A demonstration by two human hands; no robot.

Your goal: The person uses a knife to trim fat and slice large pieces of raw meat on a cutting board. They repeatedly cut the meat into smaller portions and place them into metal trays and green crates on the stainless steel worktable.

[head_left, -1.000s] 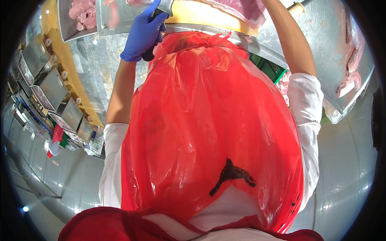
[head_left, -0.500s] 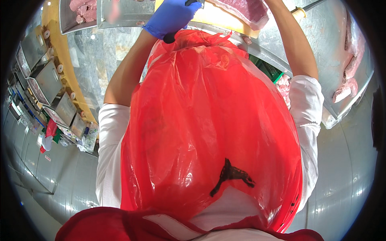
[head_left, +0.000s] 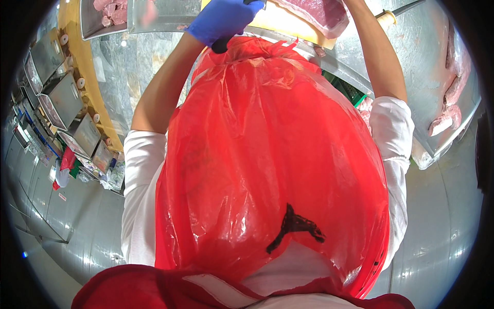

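Observation:
My left hand (head_left: 226, 21), in a blue glove, is closed around a black-handled tool (head_left: 219, 46). The butt of the handle sticks out by my wrist, and the tool's far end is cut off by the top edge. Beside this hand, a slab of raw meat (head_left: 321, 15) lies on a yellow cutting board (head_left: 263, 21). My bare right forearm (head_left: 378, 56) reaches up past the meat's right side; the right hand itself is beyond the top edge. A knife with a pale yellow handle (head_left: 387, 19) lies on the metal table right of that forearm.
Long meat pieces (head_left: 454, 92) lie near the right edge of the metal table (head_left: 411, 67). Metal trays (head_left: 170, 27) stand at the upper left, one with meat chunks (head_left: 112, 11). More trays (head_left: 64, 100) line a yellow-edged strip at left. A green crate (head_left: 346, 92) sits below the table edge.
My left hand has shifted slightly right with the black-handled tool still in it. The surroundings have slid a little right and down in the picture.

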